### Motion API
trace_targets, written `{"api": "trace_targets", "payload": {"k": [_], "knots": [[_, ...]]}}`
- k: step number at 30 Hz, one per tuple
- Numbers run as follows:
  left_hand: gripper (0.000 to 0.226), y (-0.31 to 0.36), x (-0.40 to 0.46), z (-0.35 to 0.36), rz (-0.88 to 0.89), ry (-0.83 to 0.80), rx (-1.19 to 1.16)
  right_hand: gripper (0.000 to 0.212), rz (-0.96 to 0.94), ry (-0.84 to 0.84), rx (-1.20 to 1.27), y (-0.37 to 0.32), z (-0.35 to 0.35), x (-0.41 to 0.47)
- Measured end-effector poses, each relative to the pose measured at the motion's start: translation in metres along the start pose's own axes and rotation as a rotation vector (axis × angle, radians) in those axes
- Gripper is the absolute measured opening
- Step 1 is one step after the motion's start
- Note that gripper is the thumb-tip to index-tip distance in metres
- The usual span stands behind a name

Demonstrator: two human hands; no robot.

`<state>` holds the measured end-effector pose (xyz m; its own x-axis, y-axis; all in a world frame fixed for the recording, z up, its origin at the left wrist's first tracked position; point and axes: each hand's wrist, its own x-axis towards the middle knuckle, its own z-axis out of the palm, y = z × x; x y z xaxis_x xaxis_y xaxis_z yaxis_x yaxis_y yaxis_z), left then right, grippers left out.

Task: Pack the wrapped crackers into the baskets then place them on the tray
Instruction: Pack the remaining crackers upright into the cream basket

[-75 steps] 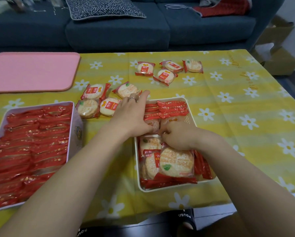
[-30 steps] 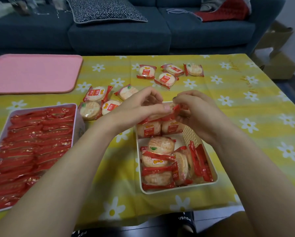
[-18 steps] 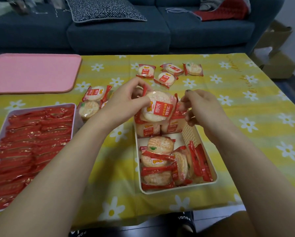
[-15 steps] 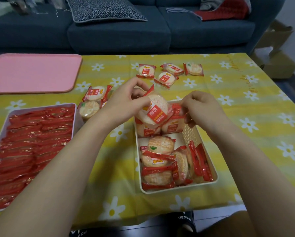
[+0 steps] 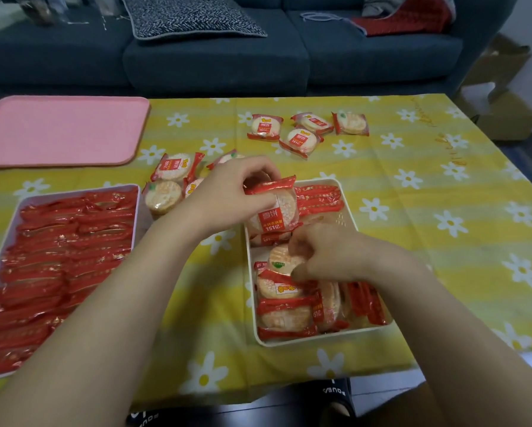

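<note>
My left hand [image 5: 227,195] grips a wrapped cracker [image 5: 275,211] upright over the far end of the white basket [image 5: 349,211] in the middle of the table. My right hand [image 5: 329,254] reaches down into this basket with curled fingers that pinch a flat cracker pack [image 5: 278,260]. The basket holds several crackers, some on edge, some flat. A second basket [image 5: 140,192] at the left is filled with rows of red-wrapped crackers. The pink tray [image 5: 61,131] lies at the far left.
Loose crackers [image 5: 304,127] lie on the yellow flowered cloth beyond the middle basket, and more loose packs [image 5: 169,180] lie beside my left hand. A dark sofa with a patterned cushion [image 5: 190,16] stands behind the table. Cardboard boxes [image 5: 505,97] stand at the right.
My left hand still holds the cracker it lifted and has lowered it to the basket's far end. My right hand let go of the rear packs and dropped into the basket's middle.
</note>
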<state>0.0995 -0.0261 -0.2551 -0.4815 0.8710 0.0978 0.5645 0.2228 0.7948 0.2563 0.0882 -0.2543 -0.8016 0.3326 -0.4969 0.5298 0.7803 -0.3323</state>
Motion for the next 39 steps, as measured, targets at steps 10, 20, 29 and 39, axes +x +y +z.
{"api": "trace_targets", "payload": {"k": [10,20,29,39], "knots": [[0.027,-0.002,0.000,0.014,0.024,-0.082,0.199,0.065,-0.043,-0.019,-0.148,0.001,0.014,0.009],[0.035,-0.007,0.001,0.015,0.070,-0.086,0.363,0.023,-0.048,0.139,0.088,0.020,-0.007,0.009],[0.029,-0.011,0.003,0.021,0.108,-0.135,0.477,0.020,-0.076,0.313,0.162,0.031,-0.023,-0.001],[0.052,-0.003,0.000,0.032,0.100,-0.177,0.814,0.025,-0.103,0.454,0.318,0.040,-0.032,-0.008]]}}
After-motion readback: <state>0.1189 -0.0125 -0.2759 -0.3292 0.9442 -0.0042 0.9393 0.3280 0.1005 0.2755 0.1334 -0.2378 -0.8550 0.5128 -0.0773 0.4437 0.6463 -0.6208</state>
